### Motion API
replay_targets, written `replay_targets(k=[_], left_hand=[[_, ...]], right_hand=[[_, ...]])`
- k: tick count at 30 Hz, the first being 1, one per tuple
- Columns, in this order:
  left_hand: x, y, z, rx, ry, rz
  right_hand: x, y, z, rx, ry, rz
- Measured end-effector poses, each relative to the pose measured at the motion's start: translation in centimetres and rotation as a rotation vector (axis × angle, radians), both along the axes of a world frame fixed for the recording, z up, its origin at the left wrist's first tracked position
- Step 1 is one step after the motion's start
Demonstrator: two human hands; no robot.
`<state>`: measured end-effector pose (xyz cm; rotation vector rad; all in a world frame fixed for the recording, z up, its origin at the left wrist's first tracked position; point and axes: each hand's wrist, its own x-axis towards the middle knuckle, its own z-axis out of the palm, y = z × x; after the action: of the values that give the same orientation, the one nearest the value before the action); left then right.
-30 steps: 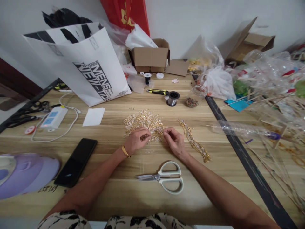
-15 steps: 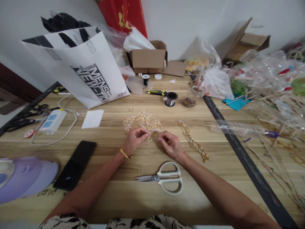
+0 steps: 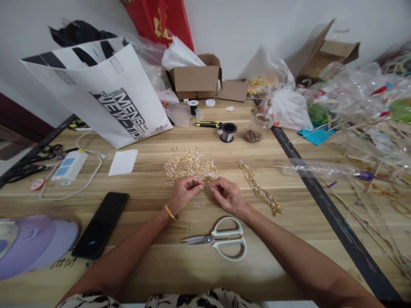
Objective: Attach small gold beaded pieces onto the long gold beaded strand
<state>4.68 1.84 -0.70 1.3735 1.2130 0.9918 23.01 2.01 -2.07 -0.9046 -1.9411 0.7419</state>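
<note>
A loose heap of gold and silver beads (image 3: 189, 164) lies mid-table, just beyond my hands. My left hand (image 3: 186, 192), with a gold bracelet on its wrist, is pinched at the heap's near edge. Facing it, my right hand (image 3: 228, 194) is pinched too, its fingertips a small gap away. What sits between the fingertips is too small to name. To the right, a bundle of gold and silver beaded strands (image 3: 259, 188) is stretched out on the wood. White-handled scissors (image 3: 221, 239) rest close in front of my hands, a fine clear strand near their tips.
A black phone (image 3: 101, 224) and a purple object (image 3: 38, 244) lie left, near a white power strip (image 3: 69, 165). Behind are a wire spool (image 3: 228, 133), a yellow-black cutter (image 3: 207, 124), a bead jar (image 3: 257, 130) and a white paper bag (image 3: 99, 94). Plastic bottles (image 3: 362, 102) crowd the right.
My left hand has shifted slightly right and toward me, bringing its fingertips closer to the right ones. The whole view has tilted a little. Both hands stay pinched.
</note>
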Motion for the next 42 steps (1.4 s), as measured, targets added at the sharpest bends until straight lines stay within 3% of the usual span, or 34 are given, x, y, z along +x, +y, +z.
replay_targets(k=[6, 10, 14, 18, 24, 32, 42], left_hand=[[0.0, 0.0, -0.3, 0.017, 0.019, -0.012], [-0.2, -0.1, -0.6, 0.083, 0.101, 0.01], [-0.5, 0.0, -0.4, 0.289, 0.335, 0.007], [-0.8, 0.2, -0.1, 0.527, 0.585, -0.096], [-1.2, 0.3, -0.3, 0.66, 0.854, -0.223], [-0.7, 0.2, 0.1, 0.687, 0.914, -0.268], [1.1, 0.7, 0.4, 0.568, 0.863, -0.261]], right_hand=[[0.0, 0.0, -0.2, -0.008, 0.007, -0.008], [-0.1, 0.1, -0.4, -0.09, 0.082, -0.061], [-0.2, 0.4, -0.3, -0.213, 0.188, -0.124], [-0.1, 0.6, -0.1, -0.287, 0.276, -0.155], [0.1, 1.2, -0.3, -0.402, 0.443, -0.181], [0.2, 1.7, -0.4, -0.461, 0.527, -0.17], [0.2, 1.8, -0.6, -0.45, 0.549, -0.159]])
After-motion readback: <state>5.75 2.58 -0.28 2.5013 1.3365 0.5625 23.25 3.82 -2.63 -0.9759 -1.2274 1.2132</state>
